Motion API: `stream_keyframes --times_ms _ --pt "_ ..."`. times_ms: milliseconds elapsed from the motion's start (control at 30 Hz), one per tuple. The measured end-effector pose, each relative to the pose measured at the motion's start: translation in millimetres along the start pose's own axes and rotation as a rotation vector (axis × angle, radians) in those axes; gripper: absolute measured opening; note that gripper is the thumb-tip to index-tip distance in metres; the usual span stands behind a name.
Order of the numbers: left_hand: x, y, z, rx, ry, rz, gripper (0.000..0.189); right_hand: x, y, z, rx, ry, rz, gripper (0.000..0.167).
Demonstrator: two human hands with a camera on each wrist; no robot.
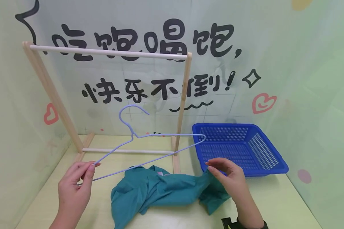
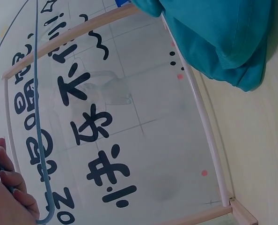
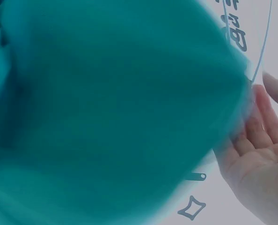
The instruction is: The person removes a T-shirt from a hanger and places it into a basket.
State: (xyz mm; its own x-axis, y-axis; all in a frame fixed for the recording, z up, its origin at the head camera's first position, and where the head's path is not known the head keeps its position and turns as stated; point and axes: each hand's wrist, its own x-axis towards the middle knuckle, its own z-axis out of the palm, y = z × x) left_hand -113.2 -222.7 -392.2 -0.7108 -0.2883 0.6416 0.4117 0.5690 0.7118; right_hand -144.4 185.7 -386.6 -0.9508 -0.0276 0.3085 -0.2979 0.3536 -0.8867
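Observation:
A thin lavender wire hanger is held up above the table, hook upward and slanting. My left hand grips its left corner; in the left wrist view the fingers curl around the wire. Below and to the right lies a teal shirt, crumpled, with a small pale label near its top. My right hand pinches a raised part of the shirt with thumb and fingertips, beside the basket's front edge. In the right wrist view the shirt fills most of the picture, blurred, and covers some fingertips.
Behind the hanger stands a wooden drying rack with white rods across its top and bottom. A blue plastic basket sits at the back right of the pale table. Printed sheeting encloses the back and sides.

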Motion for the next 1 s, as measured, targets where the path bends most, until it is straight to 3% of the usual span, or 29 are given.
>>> stream_keyframes --times_ms 133,533,800,1000 --pt "-1.6 -1.1 1.5 0.011 0.014 0.015 0.012 -0.3 3 0 -0.045 -0.060 -0.029 0.022" --pt "-2.2 -3.3 -4.8 0.085 0.045 0.004 0.013 2.5 3 1 -0.086 -0.092 -0.030 0.023" --pt "8.2 0.5 -25.2 0.141 0.152 -0.016 0.012 17.9 1 9 -0.142 -0.102 -0.066 0.023" --pt "18.7 9.7 -32.0 0.268 0.210 -0.034 0.015 35.8 -4 18 -0.236 -0.118 -0.076 0.023"
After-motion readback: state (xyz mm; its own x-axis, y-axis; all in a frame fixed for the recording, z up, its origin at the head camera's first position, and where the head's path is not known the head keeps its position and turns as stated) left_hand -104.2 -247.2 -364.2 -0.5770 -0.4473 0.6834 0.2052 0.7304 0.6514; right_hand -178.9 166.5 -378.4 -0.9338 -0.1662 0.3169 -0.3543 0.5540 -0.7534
